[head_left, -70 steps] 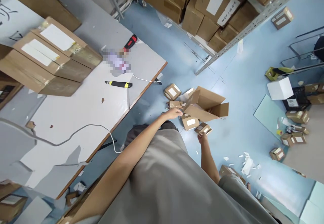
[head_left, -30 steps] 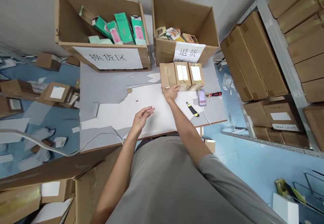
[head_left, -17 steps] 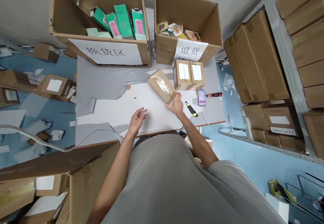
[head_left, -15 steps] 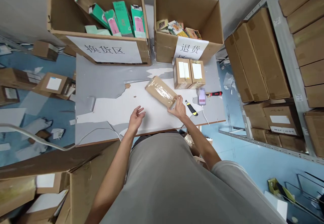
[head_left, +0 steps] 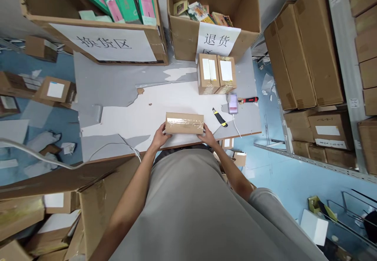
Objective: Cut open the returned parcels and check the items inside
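A long brown cardboard box (head_left: 184, 123) with shiny clear tape along its top lies level between my hands, over the near part of the table. My left hand (head_left: 160, 136) is closed on its left end, and my right hand (head_left: 207, 136) grips the right end. To the right of the box is a black and yellow utility knife (head_left: 220, 117). Beyond that lie a phone (head_left: 233, 103) on a white cable and a tool with a red and black handle (head_left: 249, 100). Two small labelled cartons (head_left: 216, 74) stand side by side behind them.
At the table's (head_left: 118, 92) back stand a large carton (head_left: 97, 43) of green and pink boxes and another carton (head_left: 185, 37) holding small colourful packs. A white cable (head_left: 73, 167) crosses the left front corner. Shelving with cartons (head_left: 318, 48) rises at right; parcels (head_left: 55, 90) lie at left.
The box has turned from a slant to lie straight across and come nearer to me. My left hand has closed on its left end; before, it was open and apart from it.
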